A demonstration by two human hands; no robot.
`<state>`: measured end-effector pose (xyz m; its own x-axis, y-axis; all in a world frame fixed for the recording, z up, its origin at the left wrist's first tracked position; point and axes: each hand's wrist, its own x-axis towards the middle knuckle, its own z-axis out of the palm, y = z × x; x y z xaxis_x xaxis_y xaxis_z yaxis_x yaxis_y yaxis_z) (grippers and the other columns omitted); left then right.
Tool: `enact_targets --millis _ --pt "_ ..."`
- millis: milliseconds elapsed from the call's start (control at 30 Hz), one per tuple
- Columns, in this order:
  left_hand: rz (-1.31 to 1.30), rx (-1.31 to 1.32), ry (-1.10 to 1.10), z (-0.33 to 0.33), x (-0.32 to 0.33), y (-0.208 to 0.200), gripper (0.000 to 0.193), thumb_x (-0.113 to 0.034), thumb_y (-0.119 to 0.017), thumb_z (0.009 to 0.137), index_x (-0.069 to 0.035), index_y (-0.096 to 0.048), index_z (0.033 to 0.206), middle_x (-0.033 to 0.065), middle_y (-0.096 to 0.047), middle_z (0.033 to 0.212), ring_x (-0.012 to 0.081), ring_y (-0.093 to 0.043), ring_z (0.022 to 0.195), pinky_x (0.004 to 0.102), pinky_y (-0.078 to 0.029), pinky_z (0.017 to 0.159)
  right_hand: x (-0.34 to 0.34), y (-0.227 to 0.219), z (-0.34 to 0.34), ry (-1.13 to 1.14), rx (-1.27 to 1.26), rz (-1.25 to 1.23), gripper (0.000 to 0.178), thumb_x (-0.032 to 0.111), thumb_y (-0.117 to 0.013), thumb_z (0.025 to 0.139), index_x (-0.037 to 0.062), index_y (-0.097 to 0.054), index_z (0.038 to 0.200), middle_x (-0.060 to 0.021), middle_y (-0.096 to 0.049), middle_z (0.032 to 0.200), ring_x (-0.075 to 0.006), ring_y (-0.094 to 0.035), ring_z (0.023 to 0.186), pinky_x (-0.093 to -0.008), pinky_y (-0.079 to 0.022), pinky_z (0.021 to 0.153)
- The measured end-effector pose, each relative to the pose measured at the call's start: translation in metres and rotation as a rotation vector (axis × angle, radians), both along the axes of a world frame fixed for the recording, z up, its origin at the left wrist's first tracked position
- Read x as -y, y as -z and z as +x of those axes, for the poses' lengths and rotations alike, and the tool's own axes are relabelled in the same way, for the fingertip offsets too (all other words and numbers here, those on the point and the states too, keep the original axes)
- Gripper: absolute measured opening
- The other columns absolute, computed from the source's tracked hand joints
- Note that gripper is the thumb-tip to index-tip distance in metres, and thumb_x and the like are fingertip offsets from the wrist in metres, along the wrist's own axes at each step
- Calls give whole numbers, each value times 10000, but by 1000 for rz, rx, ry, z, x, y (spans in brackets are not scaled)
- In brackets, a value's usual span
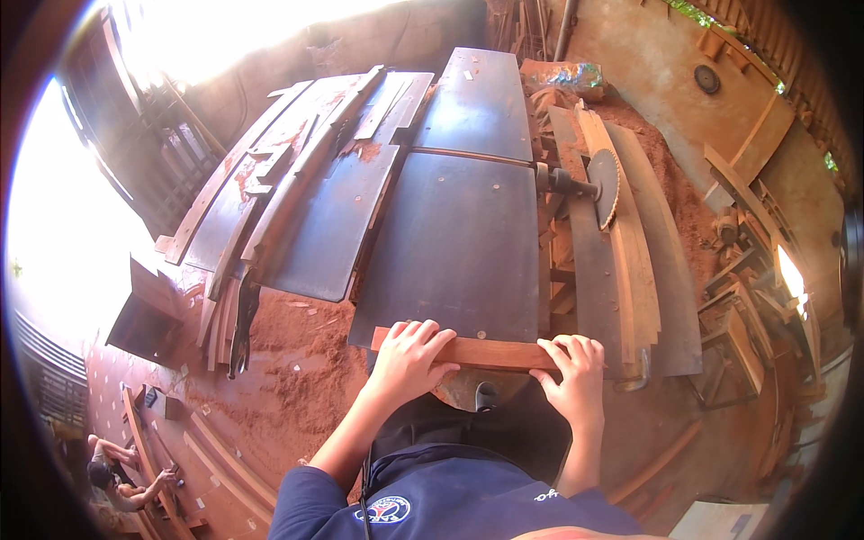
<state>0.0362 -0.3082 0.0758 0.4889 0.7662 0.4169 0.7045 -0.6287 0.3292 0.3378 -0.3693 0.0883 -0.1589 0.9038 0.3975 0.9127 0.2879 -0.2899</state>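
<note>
A short reddish-brown wooden board (495, 353) lies crosswise at the near edge of a dark metal machine table (450, 243). My left hand (412, 358) is closed over the board near its left end, fingers on top. Over the right end, my right hand (573, 371) grips the wood in the same way, thumb toward my body. To the right of the table, a round toothed saw blade (606, 189) stands upright on a shaft, well beyond my right hand.
A second metal table (315, 243) at the left bears a long fence and wood scraps. Red sawdust (297, 378) covers the floor. Long planks (634, 270) lie beside the blade. Stacked timber (747, 315) leans at the right. A person (126, 481) sits low at the far left, handling wood.
</note>
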Motion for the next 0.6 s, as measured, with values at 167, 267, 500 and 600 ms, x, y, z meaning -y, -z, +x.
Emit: enact_targets --millis 167,267,500,600 --pt "-81 -96 23 0 -10 3 524 -506 -858 813 -114 -706 1127 44 -692 1010 249 -663 996 429 -496 920 -22 3 2 -76 10 -177 565 296 -972 687 146 -717 1168 -9 -691 1105 -257 -642 1091 -440 -460 1007" --pt "19 -98 2 3 -21 12 535 -548 -844 814 -110 -694 1082 39 -703 993 246 -663 978 427 -494 885 -40 6 3 -76 42 -123 557 308 -973 683 153 -697 1142 2 -692 1077 -250 -652 1063 -426 -466 962" --pt "148 -87 -13 17 -144 29 599 -635 -832 799 -100 -663 1009 60 -719 993 279 -690 1014 436 -510 906 -154 25 17 -45 56 -13 560 375 -973 697 170 -698 1140 -12 -711 1083 -256 -673 1071 -430 -480 968" --pt "172 -147 -61 20 -204 32 654 -709 -769 831 -96 -688 1045 69 -736 994 281 -703 1017 439 -511 897 -218 26 19 -22 87 -12 564 411 -966 702 171 -707 1141 -18 -743 1088 -260 -692 1084 -436 -492 963"
